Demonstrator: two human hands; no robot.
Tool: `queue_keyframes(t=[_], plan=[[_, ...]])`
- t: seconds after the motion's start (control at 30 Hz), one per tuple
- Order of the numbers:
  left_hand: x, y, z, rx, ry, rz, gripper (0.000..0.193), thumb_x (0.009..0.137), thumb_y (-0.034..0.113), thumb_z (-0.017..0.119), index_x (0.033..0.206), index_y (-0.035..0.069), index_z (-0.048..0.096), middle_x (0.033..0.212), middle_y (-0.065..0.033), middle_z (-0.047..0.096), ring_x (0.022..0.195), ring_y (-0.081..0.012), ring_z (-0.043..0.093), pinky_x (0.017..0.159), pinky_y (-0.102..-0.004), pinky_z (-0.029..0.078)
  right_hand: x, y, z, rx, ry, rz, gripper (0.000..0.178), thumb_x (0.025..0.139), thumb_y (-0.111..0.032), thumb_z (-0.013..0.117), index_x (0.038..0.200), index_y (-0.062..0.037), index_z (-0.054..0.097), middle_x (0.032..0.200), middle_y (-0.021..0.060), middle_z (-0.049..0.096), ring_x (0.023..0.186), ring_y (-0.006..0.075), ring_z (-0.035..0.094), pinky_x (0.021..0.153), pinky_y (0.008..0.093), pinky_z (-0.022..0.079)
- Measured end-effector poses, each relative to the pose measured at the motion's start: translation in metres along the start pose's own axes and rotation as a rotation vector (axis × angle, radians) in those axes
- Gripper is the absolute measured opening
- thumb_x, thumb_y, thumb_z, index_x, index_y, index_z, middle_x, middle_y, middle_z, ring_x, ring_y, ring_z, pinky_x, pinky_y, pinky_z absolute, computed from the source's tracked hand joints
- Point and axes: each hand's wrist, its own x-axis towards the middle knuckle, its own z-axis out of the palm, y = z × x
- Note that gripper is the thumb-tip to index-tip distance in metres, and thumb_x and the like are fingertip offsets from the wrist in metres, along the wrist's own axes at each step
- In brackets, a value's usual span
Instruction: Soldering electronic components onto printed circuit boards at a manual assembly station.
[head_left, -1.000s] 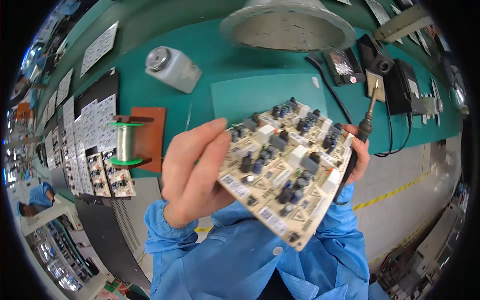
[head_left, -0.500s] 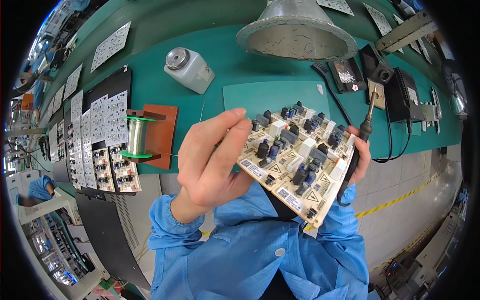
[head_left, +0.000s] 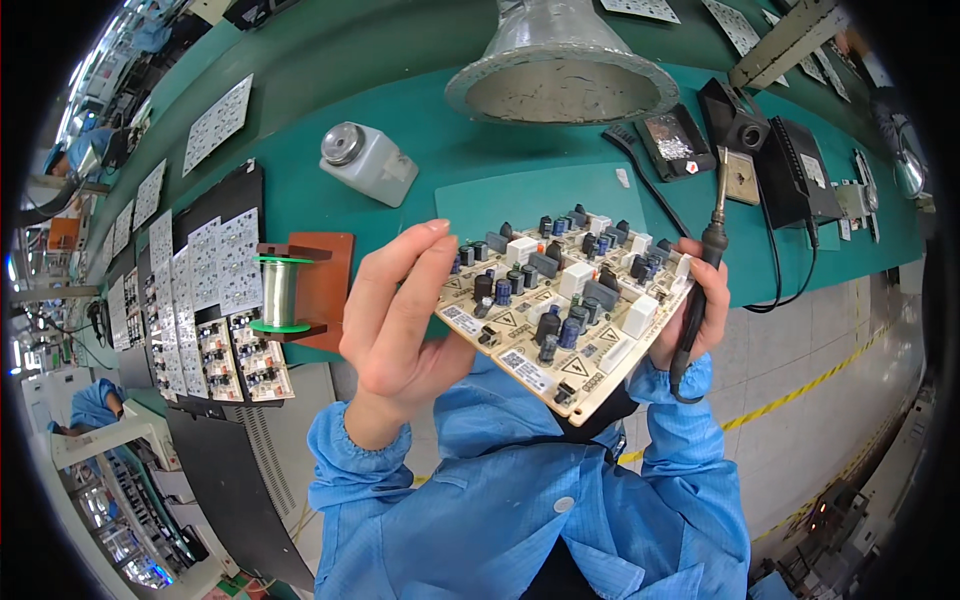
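A cream circuit board (head_left: pixel 522 342), crowded with black, blue and white components, is held tilted in front of my chest. My left hand (head_left: pixel 392 330) is at its left edge, index and middle fingertips close together above the corner; the thumb is hidden behind the board. On the right edge, my right hand (head_left: pixel 708 318) grips the board and also keeps hold of a soldering iron (head_left: pixel 713 240). The iron's black handle runs down across the fingers, its metal tip pointing away from me. A reel of solder wire (head_left: pixel 279 292) stands on a brown holder (head_left: pixel 325 285) left of my left hand.
A white bottle (head_left: pixel 372 168) lies beyond my left hand. A metal funnel-shaped hood (head_left: pixel 560 75) overhangs the green mat. Far right are a parts tray (head_left: pixel 660 140), an iron stand (head_left: pixel 735 125) and a black box (head_left: pixel 800 170). Several circuit boards (head_left: pixel 218 255) rest on black sheets at left.
The board, with both hands, sits slightly further left and higher in view and looks a little flatter. The background has shifted too, as the camera turned. Both hands keep much the same grip.
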Motion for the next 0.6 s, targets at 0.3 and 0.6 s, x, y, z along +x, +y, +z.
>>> queue_keyframes(t=[0.3, 0.6], plan=[[-0.005, -0.008, -0.004, -0.051, -0.01, -0.038, 0.044, 0.06, -0.006, 0.072, 0.103, -0.01, 0.063, 0.106, -0.0217, 0.062, 0.092, -0.0308, 0.064, 0.079, -0.0336, 0.053, 0.002, -0.005, 0.003, 0.015, -0.006, 0.022, 0.038, 0.088, -0.019, 0.066, 0.118, -0.0024, 0.049, 0.113, 0.0219, 0.054, 0.096, 0.0273, 0.06, 0.082, 0.0362, 0.05], [-0.011, -0.017, -0.009, -0.049, -0.018, -0.073, 0.042, 0.063, -0.003, 0.072, 0.103, -0.009, 0.063, 0.106, -0.0212, 0.062, 0.093, -0.0309, 0.064, 0.08, -0.0333, 0.052, 0.009, -0.01, 0.006, -0.038, -0.063, -0.012, 0.042, 0.086, -0.019, 0.068, 0.12, -0.0048, 0.047, 0.114, 0.0221, 0.054, 0.096, 0.0275, 0.059, 0.082, 0.0372, 0.05]])
